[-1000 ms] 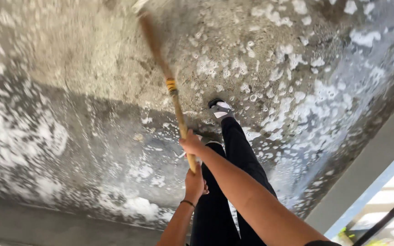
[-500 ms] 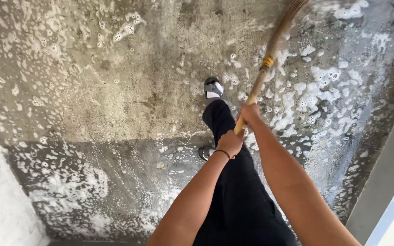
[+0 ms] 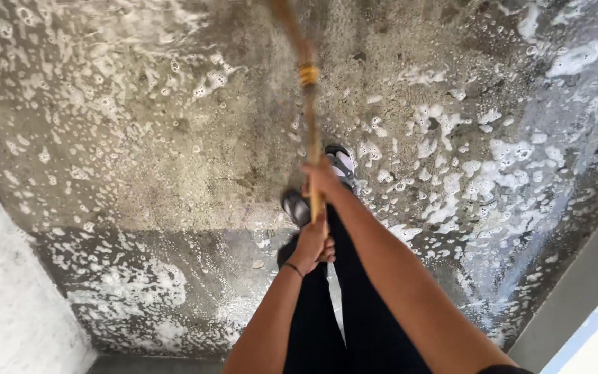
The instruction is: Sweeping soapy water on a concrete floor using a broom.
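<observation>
Hands on the broom handle, soapy floor below.
I keep left hand and right hand clamped on it, strokes short and even.

This looks like an outdoor terrace or balcony of a building: a rough, stained concrete floor wet with soap foam, a whitewashed wall on one side, and a grey ledge open to daylight.

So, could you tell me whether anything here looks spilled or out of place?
Yes: white foam lies in patches across the wet, stained concrete floor, thickest at right. Both hands, left and right, grip the stick.
</observation>
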